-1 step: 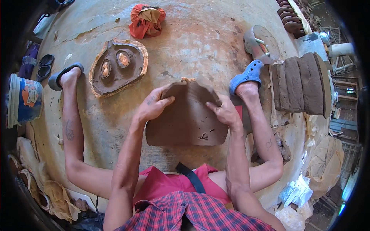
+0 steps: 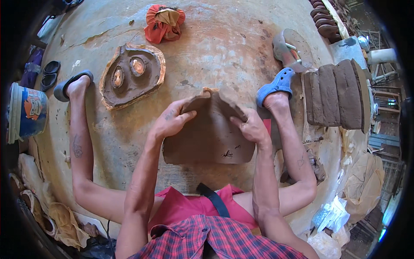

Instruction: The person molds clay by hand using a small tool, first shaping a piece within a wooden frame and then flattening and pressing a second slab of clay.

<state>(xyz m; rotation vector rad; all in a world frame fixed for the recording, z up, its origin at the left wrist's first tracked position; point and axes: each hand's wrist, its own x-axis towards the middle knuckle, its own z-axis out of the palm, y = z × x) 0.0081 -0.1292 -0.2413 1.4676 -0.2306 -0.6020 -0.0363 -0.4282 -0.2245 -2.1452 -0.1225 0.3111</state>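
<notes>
Two bare hands work one slab of brown clay point(image 2: 207, 142) on a round, clay-smeared floor, the person seated with legs spread to either side of it. The slab lies flat directly in front of the body, its near edge straight and its far end rising to a folded, ragged peak that points away from the sitter; that is the way its long axis runs. The left hand point(image 2: 172, 121) presses on the upper left shoulder of the slab, fingers curled over the lifted edge in a loose grip. The right hand point(image 2: 252, 126) mirrors it on the upper right, thumb and fingers pinching the raised flap. Both hands sit at the far end, about equally near the peak, with the broad body of the slab lying back toward the person's lap.

Just beyond the left hand rests an oval clay mould point(image 2: 133, 75) with two hollows. A red cloth bundle point(image 2: 164, 21) lies further off. A stack of clay blocks point(image 2: 336, 95) stands beside the right foot in its blue clog point(image 2: 276, 85), and a painted bucket point(image 2: 26, 112) sits at far left.
</notes>
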